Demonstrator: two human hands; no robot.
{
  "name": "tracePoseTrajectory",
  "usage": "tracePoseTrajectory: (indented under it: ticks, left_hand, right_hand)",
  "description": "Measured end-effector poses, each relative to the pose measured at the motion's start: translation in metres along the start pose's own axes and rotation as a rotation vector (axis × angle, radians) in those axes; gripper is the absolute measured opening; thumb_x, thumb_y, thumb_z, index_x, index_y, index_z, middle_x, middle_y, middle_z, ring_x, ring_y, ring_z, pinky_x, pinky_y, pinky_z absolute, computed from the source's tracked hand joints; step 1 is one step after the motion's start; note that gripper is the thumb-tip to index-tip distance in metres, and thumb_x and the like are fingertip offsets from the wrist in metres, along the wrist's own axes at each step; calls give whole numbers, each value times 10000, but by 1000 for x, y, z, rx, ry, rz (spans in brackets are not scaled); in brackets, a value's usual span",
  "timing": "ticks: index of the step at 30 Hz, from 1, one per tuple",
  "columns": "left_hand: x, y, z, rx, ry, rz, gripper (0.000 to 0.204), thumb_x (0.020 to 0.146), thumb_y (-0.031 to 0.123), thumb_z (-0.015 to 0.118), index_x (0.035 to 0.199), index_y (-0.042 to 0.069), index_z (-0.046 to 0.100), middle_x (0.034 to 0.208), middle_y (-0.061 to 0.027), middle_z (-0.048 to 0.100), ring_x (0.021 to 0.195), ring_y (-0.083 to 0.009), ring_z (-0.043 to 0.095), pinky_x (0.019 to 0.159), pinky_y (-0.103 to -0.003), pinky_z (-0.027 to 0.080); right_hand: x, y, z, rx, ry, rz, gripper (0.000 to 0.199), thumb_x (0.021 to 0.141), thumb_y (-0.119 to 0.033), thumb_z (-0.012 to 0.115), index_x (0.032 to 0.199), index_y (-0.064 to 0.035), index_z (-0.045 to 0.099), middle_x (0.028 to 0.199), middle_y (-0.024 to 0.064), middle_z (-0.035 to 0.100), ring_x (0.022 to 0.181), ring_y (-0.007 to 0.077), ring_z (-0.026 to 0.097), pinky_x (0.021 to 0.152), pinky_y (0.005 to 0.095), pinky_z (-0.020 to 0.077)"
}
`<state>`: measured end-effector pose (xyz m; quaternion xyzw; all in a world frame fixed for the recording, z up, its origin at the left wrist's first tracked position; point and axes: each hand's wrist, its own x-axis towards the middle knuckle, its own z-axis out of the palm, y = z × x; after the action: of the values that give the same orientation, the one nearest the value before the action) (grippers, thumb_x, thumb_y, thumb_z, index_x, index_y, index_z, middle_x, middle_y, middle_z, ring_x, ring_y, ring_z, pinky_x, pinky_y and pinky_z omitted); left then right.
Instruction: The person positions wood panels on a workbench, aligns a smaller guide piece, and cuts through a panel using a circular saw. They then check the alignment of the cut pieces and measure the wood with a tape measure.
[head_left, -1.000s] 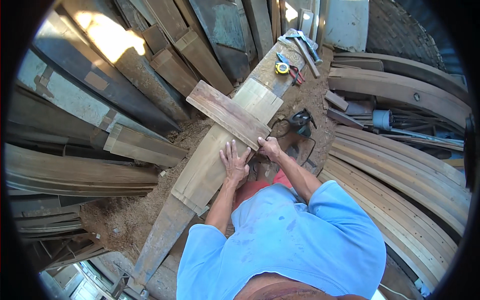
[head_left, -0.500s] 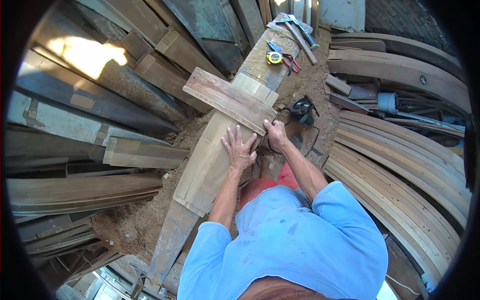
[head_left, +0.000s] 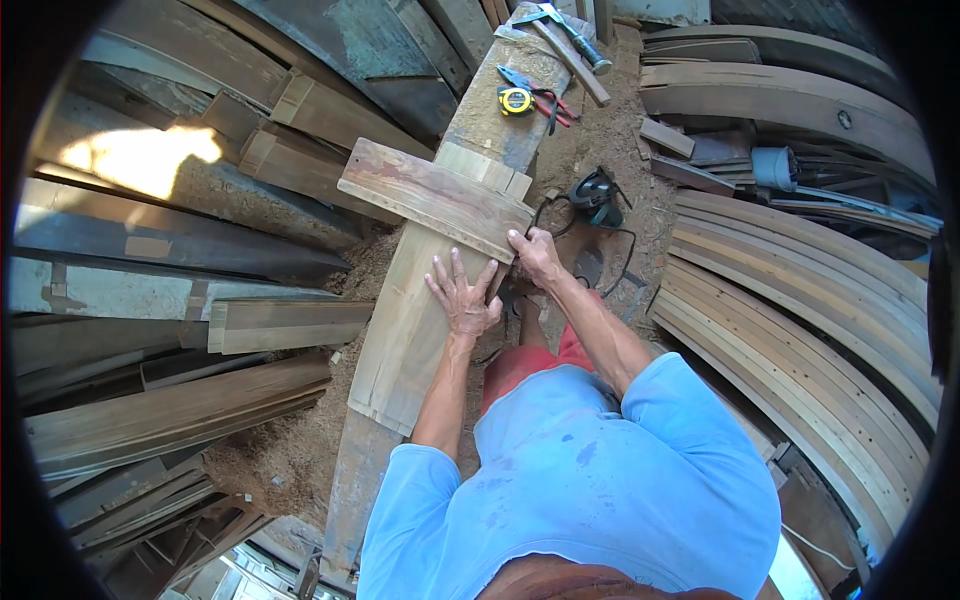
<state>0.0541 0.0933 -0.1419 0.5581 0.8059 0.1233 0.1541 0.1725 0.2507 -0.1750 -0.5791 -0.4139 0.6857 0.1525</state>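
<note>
A short brown plank [head_left: 430,198] with a reddish grain lies crosswise over a long pale board [head_left: 398,335]. My left hand [head_left: 463,298] rests on the pale board with its fingers spread, the fingertips close to the near edge of the crosswise plank. At that plank's right end, my right hand [head_left: 538,257] is closed on its near corner, thumb on top; the fingers underneath are partly hidden. The pale board lies along a narrow, dusty workbench [head_left: 362,480].
Beyond the boards, a yellow tape measure [head_left: 516,100], pliers [head_left: 545,97], a hammer [head_left: 574,40] and a wood strip [head_left: 568,62] lie on the bench. A dark corded power tool [head_left: 597,197] sits on the sawdust floor. Planks [head_left: 170,405] fill the left; curved beams [head_left: 790,370] are stacked right.
The whole view has shifted, so the bench and tools appear farther left. Both hands keep nearly the same places on the boards.
</note>
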Motion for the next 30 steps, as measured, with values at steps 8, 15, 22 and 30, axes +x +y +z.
tracePoseTrajectory:
  ticks: [8,15,22,30]
  left_hand:
    - [0,-1,-1,-1,-17,13,882,643,323,822,1464,466,535,1696,-252,165,1539,-571,28,1171,-780,38]
    - [0,0,-2,-7,-12,16,869,651,326,816,1464,459,538,1694,-257,166,1539,-571,31,1167,-784,34]
    - [-1,1,-2,-4,-1,5,844,636,303,825,1429,437,568,1694,-253,166,1540,-567,33,1170,-783,34]
    - [0,3,-5,-19,-23,-10,846,624,283,845,1413,422,572,1698,-243,137,1538,-566,28,1172,-783,37]
  right_hand:
    - [2,6,2,45,-8,27,346,943,-233,716,1100,75,726,949,107,736,814,164,624,735,357,511]
    - [7,7,-1,38,-24,40,341,946,-229,717,1100,75,728,967,109,737,833,165,626,746,353,511]
    - [22,25,-6,25,-113,58,333,986,-239,701,1174,34,676,1038,92,706,838,179,661,725,366,572]
    - [10,7,-14,172,-224,190,439,1003,-314,686,1312,-14,599,1199,107,691,1016,247,695,859,419,581]
